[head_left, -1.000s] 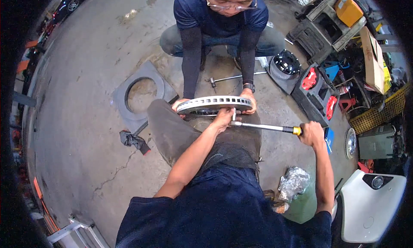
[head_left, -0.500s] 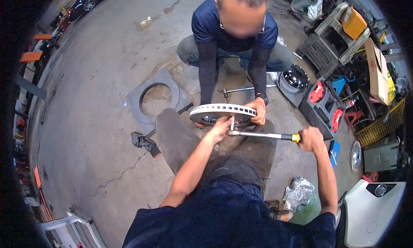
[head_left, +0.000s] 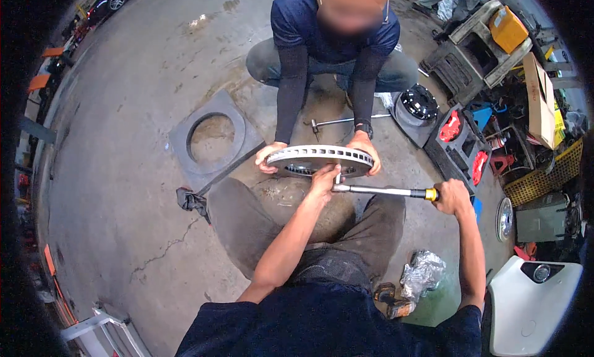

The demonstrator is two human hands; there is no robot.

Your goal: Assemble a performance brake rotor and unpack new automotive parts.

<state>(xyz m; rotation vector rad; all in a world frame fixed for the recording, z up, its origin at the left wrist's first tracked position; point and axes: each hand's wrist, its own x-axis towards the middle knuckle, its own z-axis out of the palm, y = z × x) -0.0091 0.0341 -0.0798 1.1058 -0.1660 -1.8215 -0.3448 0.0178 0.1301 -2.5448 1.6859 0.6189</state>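
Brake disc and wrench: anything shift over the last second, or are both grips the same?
The wrench handle has swung slightly, from dipping toward the right hand to nearly level. Nothing was taken hold of or let go. The left hand stays pressed at the wrench head by the brake disc, the right hand keeps the handle end, and the co-worker's hands still steady the disc on both sides. The view tilted a little.

Navy short-sleeved shirt, grey trousers; forearms bare, left hand point(head_left: 323, 180) and right hand point(head_left: 453, 196) ungloved.
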